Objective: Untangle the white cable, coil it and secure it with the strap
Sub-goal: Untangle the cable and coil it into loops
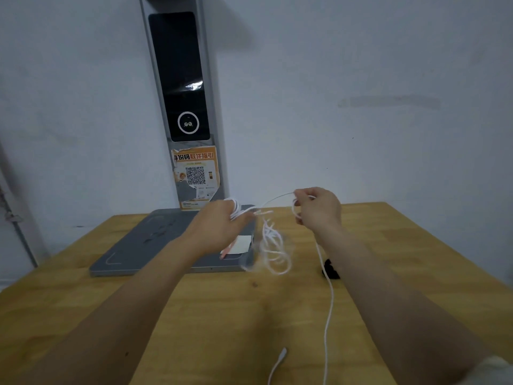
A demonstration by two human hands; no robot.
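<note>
The thin white cable [273, 247] hangs in the centre of the frame, strung between both raised hands: a short arc of it runs almost level from the left hand [222, 223] across to the right hand [319, 209], and below that span a loose snarl of loops dangles down to the wooden tabletop [194, 315], blurred. The left hand, just left of centre, has several turns of cable wound round its fingers [236, 208], which look extended and close together with the thumb toward the strand. The right hand, slightly higher and right of centre, pinches the cable with curled fingers; from it one long strand drops down the lower right of the frame, and a white plug end [282, 354] lies on the tabletop near the bottom centre. The tangle lies below and between the hands, about as near to one as the other. A small black strap [330, 269] rests on the tabletop beside the right forearm, untouched. A grey flat base plate [144, 245] sits behind the left arm.
</note>
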